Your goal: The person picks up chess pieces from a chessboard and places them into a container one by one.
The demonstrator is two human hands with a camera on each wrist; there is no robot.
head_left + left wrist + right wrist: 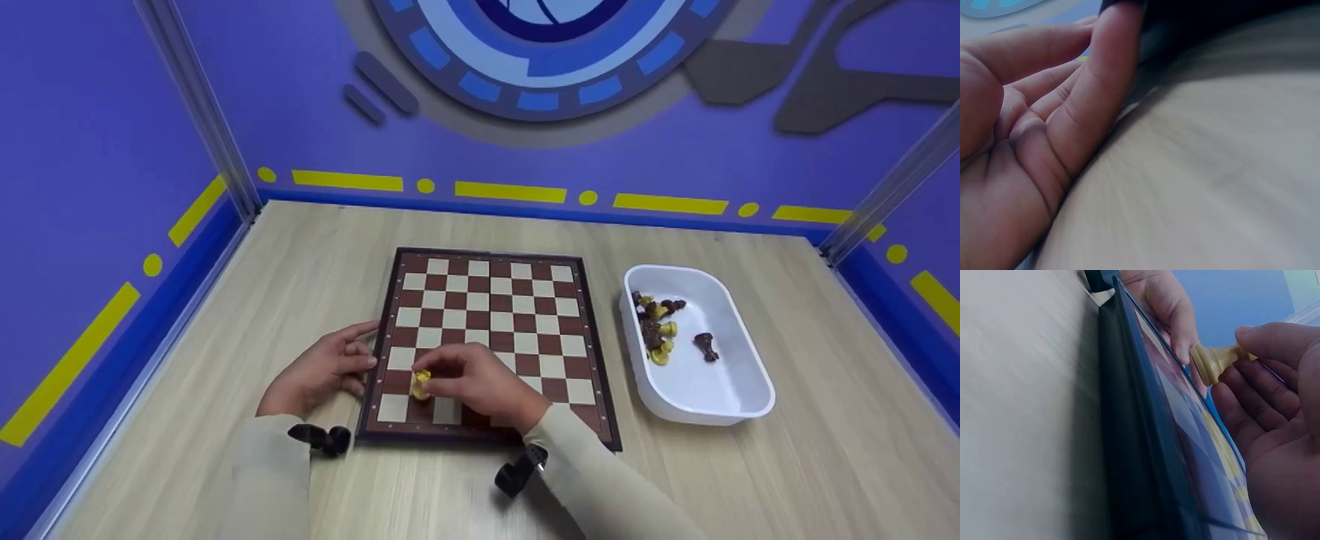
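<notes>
My right hand (484, 382) pinches a yellow chess piece (420, 384) between thumb and fingers, over the near left squares of the chessboard (525, 322). In the right wrist view, the piece's round base (1206, 365) faces the board; its top is hidden by the fingers. Whether the base touches the board, I cannot tell. My left hand (322, 371) rests beside the board's left edge with its thumb turned toward it. Seen from the left wrist, its loosely bent fingers (1100, 84) reach the dark edge and hold no piece.
A white plastic tub (701, 390) stands right of the board. Several brown and yellow chess pieces (654, 330) lie heaped along its left side, and one brown piece (705, 346) lies apart. Purple panels (300, 127) border the wooden table (300, 262).
</notes>
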